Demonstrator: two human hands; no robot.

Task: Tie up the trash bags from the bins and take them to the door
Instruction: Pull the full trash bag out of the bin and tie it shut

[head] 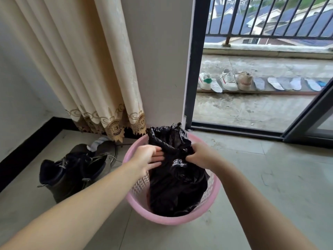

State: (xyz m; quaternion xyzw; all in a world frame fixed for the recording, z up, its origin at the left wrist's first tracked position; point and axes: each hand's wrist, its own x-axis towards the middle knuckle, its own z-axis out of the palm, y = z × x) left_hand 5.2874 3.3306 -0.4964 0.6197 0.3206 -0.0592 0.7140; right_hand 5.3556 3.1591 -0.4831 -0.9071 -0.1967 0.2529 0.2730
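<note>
By the balcony doorway, two hands work the neck of a black trash bag (177,184) that sits in a pink bin (173,220).

The left hand (146,156) has its fingers curled into the bunched plastic at the bag's top, some fingertips lying straighter against it; the right hand (201,155) is clenched round a gather of the same plastic just beside it. The bin stands on the tiled floor (261,177), dark boots (72,170) near its left, under a cream curtain (86,69).
</note>
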